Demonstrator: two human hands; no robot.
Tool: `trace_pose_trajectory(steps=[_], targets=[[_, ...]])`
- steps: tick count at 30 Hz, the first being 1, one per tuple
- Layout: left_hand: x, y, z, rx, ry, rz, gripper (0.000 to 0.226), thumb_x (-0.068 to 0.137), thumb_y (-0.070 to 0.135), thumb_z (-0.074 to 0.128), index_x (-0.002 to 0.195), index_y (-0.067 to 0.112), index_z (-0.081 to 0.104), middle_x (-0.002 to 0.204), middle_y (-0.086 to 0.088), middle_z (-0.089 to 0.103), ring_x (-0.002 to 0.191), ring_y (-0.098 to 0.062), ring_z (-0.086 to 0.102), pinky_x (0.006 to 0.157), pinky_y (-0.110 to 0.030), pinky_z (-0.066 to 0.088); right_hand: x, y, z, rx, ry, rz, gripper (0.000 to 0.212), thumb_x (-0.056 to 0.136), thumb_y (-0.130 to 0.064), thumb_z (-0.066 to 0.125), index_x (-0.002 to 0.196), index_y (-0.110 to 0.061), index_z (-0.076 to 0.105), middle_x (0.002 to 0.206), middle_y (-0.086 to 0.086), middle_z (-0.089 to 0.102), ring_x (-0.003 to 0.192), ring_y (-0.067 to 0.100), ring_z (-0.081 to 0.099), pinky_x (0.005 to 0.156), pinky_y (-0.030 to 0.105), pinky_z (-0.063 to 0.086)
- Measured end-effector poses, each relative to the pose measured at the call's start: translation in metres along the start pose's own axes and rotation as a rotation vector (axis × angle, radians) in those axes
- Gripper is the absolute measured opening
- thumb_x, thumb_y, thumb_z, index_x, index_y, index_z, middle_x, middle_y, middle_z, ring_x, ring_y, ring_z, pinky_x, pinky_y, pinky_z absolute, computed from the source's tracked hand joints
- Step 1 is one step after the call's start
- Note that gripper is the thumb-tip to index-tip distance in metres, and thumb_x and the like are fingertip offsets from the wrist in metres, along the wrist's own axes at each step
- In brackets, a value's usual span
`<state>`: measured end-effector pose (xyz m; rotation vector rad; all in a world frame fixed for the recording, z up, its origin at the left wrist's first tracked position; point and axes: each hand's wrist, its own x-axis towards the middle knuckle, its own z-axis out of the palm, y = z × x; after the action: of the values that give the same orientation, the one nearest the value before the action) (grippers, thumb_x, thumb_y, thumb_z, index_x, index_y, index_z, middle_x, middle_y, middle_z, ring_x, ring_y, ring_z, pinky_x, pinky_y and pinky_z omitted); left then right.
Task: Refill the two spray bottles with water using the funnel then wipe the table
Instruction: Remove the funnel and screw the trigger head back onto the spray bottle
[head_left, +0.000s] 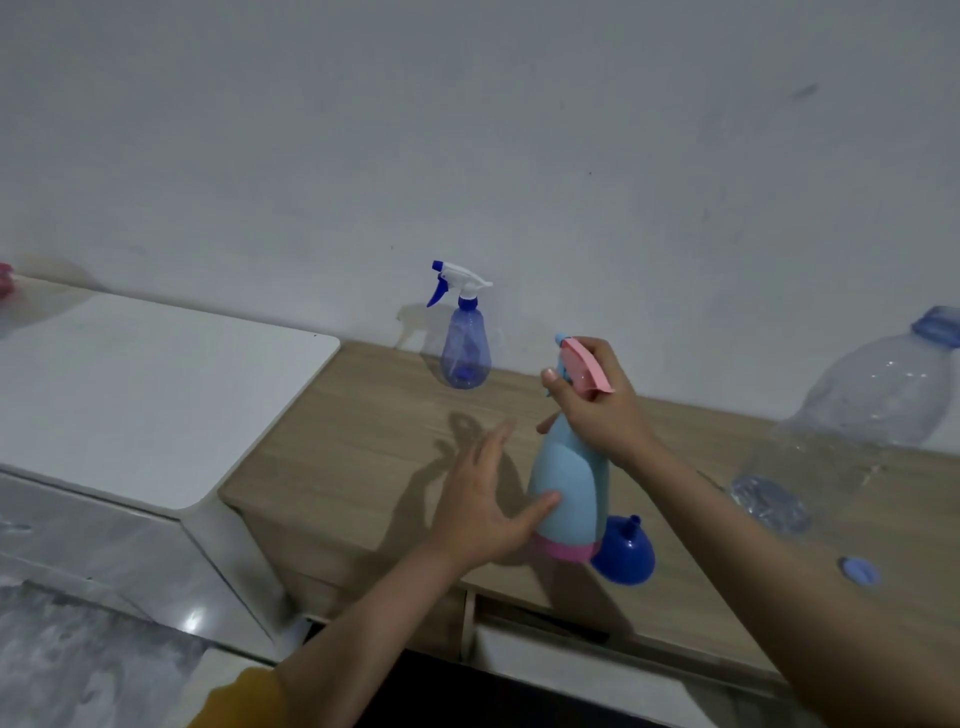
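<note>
Right hand (597, 410) gripping neck of upright light-blue bottle (569, 493) on table (363, 441); left hand (483, 499) reaching with fingers spread, thumb touching bottle's side; funnel (626, 551) lying just right.

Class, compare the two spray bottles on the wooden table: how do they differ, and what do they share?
The dark blue bottle is see-through; the light blue bottle is solid-coloured with a pink base. The dark blue bottle's sprayer is white and blue; the light blue bottle's is pink. The dark blue bottle stands untouched by the wall; the right hand grips the light blue bottle's top. Both stand upright with sprayers on.
</note>
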<state>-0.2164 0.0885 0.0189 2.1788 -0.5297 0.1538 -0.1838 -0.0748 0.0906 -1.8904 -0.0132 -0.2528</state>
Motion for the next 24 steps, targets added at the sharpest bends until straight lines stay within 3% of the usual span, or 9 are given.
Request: trace_pose_trajectory(steps=[2,4,7,10,12,15,18,24], targets=[[0.005,0.012,0.002,-0.071,-0.031,0.017,0.082,0.076,0.058,0.064,0.144,0.036,0.022,0.136,0.018,0.042,0.123,-0.001,0.042,0.095,-0.023,0.042,0.007,-0.006,-0.001,-0.041,0.043,-0.07,0.039,0.088,-0.031,0.066,0.12,-0.028,0.045,0.109,-0.003,0.053,0.073,0.027,0.072,0.069,0.047,0.06],[0.012,0.018,0.007,-0.217,-0.065,0.007,0.081,0.074,0.051,0.07,0.139,0.045,0.022,0.127,0.028,0.041,0.116,0.007,0.045,0.083,-0.013,0.046,0.013,-0.012,-0.002,-0.083,0.097,-0.127,0.04,0.086,-0.032,0.068,0.119,-0.031,0.046,0.106,-0.014,0.054,0.086,0.023,0.068,0.077,0.045,0.059],[0.02,0.022,0.017,-0.29,-0.025,-0.032,0.082,0.067,0.05,0.076,0.131,0.05,0.024,0.122,0.03,0.04,0.112,0.007,0.047,0.081,-0.018,0.05,0.018,-0.018,-0.003,0.045,0.156,-0.173,0.041,0.083,-0.028,0.073,0.115,-0.029,0.048,0.103,-0.015,0.059,0.076,0.024,0.07,0.066,0.046,0.06],[0.029,0.025,0.024,-0.275,0.046,-0.042,0.082,0.066,0.045,0.078,0.131,0.045,0.028,0.122,0.024,0.042,0.109,0.006,0.047,0.079,-0.018,0.05,0.022,-0.022,-0.004,0.174,0.293,-0.238,0.033,0.08,-0.019,0.077,0.106,-0.016,0.056,0.095,-0.004,0.066,0.074,0.019,0.071,0.061,0.033,0.059],[0.036,0.027,0.027,-0.265,0.077,-0.061,0.079,0.066,0.044,0.078,0.128,0.046,0.029,0.119,0.024,0.043,0.105,0.007,0.047,0.076,-0.015,0.048,0.03,-0.02,-0.01,0.102,0.362,-0.269,0.027,0.078,-0.024,0.079,0.101,-0.02,0.064,0.095,-0.003,0.07,0.079,0.015,0.069,0.066,0.024,0.055],[0.049,0.023,0.032,-0.257,0.123,-0.124,0.076,0.063,0.048,0.078,0.124,0.045,0.031,0.116,0.021,0.044,0.102,0.003,0.049,0.077,-0.02,0.049,0.042,-0.018,-0.025,-0.11,0.249,-0.245,0.033,0.08,-0.026,0.076,0.113,-0.026,0.069,0.097,-0.01,0.07,0.079,0.001,0.063,0.068,0.011,0.048],[0.065,0.016,0.037,-0.174,0.115,-0.145,0.087,0.06,0.052,0.078,0.132,0.035,0.031,0.122,0.014,0.045,0.106,-0.005,0.048,0.082,-0.029,0.051,0.054,-0.017,-0.04,-0.212,0.178,-0.224,0.039,0.08,-0.017,0.075,0.118,-0.023,0.068,0.088,-0.013,0.067,0.068,-0.008,0.059,0.063,0.007,0.045],[0.107,-0.002,0.054,-0.108,0.066,-0.153,0.077,0.072,0.034,0.076,0.135,0.023,0.033,0.127,0.002,0.049,0.112,-0.016,0.052,0.082,-0.029,0.049,0.087,-0.003,-0.045,-0.285,0.156,-0.182,0.039,0.076,-0.012,0.077,0.113,-0.02,0.069,0.085,-0.007,0.067,0.069,0.005,0.062,0.066,0.016,0.051]])
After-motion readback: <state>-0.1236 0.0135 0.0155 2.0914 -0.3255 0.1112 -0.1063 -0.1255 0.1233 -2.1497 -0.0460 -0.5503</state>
